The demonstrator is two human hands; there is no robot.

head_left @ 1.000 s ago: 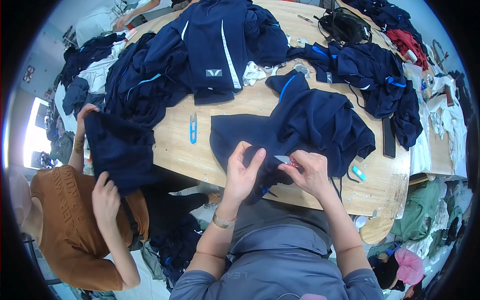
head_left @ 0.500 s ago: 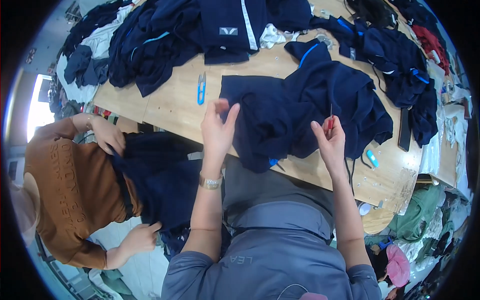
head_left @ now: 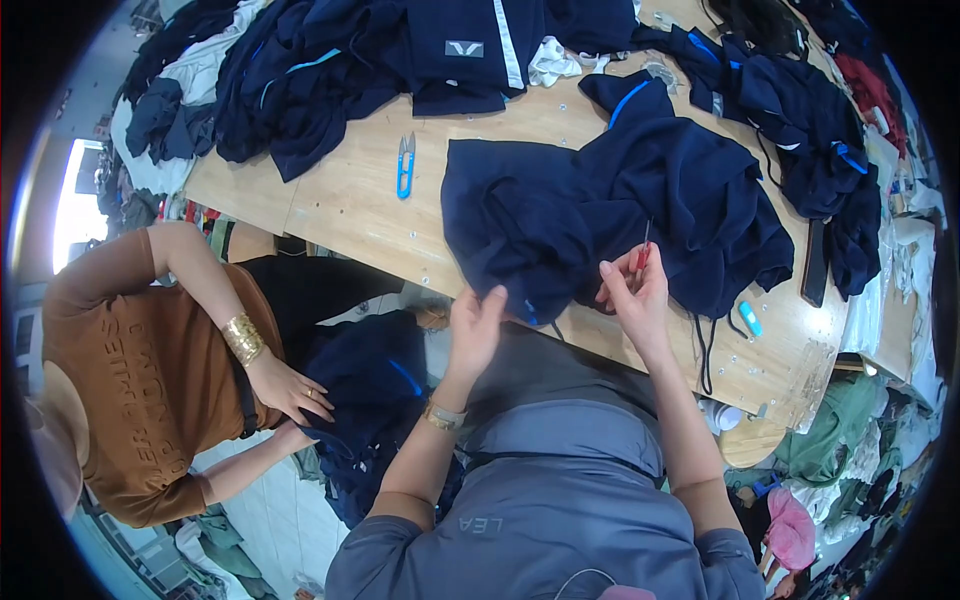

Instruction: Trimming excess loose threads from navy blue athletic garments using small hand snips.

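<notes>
A crumpled navy garment (head_left: 520, 215) with a bright blue stripe lies on the wooden table in front of me. At its near left edge, my left hand (head_left: 474, 332) has thumb and fingers closed on the cloth; the fingertips are partly hidden. My right hand (head_left: 637, 300) is raised over the near side of the garment. Between its thumb and fingers it holds a small red-handled tool (head_left: 642, 258) with a thin metal point directed away from me. Blue thread snips (head_left: 406, 168) rest on the table, beyond the garment's left side.
Navy garments (head_left: 330, 80) are heaped along the far side of the table (head_left: 350, 215). A turquoise tool (head_left: 750, 318) and a dark flat bar (head_left: 814, 262) lie to the right. At my left a co-worker in a brown top (head_left: 150, 370) handles another navy garment (head_left: 370, 365).
My left hand has come down and nearer to me, onto the garment's near edge. My right hand has shifted slightly left with the red-handled tool. The co-worker's hands have come together on their garment.
</notes>
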